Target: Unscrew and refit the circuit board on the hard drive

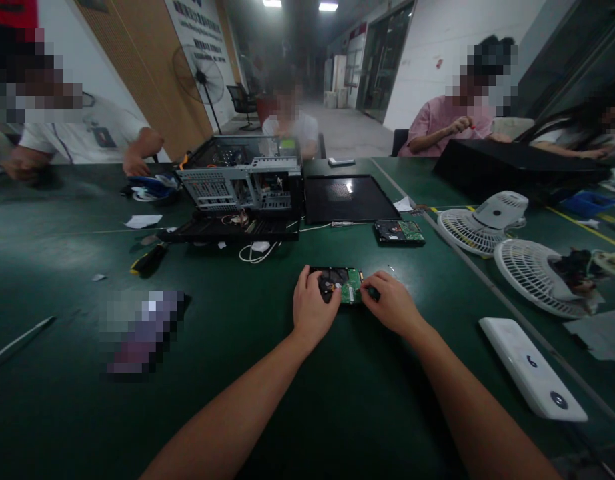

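Note:
A hard drive (348,283) with its green circuit board facing up lies on the green table in front of me. My left hand (315,300) is closed around its left end, fingers over the far edge and thumb on the near part. At the right edge of the board my right hand (387,300) is closed in a pinch. What sits between those fingertips, if anything, is hidden. A second hard drive (400,232) rests farther back on the right, and a screwdriver (343,223) lies to its left.
An opened computer case (242,190) stands at the back, beside a black panel (350,198). To the left lie a yellow-black tool (148,260) and a blurred-out phone-like object (150,330). White fan parts (532,277) and a white device (532,367) are on the right. Several people sit around.

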`<state>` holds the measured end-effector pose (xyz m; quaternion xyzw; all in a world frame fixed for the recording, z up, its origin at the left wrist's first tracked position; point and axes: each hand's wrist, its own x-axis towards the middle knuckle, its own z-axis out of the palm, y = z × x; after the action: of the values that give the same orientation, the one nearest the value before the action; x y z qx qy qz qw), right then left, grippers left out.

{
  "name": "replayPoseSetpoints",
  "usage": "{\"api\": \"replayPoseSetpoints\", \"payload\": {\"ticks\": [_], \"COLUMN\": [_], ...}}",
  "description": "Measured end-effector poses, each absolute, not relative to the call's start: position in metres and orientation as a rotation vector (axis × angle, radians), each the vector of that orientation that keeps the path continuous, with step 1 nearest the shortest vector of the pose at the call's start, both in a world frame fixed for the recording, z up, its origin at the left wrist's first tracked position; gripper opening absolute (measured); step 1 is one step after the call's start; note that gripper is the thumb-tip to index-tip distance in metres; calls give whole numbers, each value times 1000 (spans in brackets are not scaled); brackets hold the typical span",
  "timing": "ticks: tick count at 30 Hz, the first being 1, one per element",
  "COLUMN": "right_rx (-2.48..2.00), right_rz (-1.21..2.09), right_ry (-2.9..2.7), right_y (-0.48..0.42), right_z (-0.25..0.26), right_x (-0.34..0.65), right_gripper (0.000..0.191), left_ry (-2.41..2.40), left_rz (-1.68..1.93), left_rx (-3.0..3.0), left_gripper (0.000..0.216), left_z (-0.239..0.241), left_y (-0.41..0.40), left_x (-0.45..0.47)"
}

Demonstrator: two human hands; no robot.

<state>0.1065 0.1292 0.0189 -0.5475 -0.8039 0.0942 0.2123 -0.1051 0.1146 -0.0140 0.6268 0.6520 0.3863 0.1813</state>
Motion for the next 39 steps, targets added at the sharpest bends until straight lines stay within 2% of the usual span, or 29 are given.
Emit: {"api": "replayPoseSetpoints", "payload": {"ticks": [13,20,39], "right_rx": [-1484,-1582,-1372], "right_rz": [254,325,308], "right_ry": [-2242,-2122,-2185], "right_y": [130,131,132], "right_z": [13,17,15], "right_x": [102,109,108], "right_gripper": [15,4,5], "left_ry": [1849,1835,1859], "left_rz": [1080,1077,1044], "left_rx": [1769,1775,1782], "left_gripper": [49,49,47], "left_z": [-13,-14,-12], "left_y": [114,114,114], "left_x": [-105,-106,-106]}}
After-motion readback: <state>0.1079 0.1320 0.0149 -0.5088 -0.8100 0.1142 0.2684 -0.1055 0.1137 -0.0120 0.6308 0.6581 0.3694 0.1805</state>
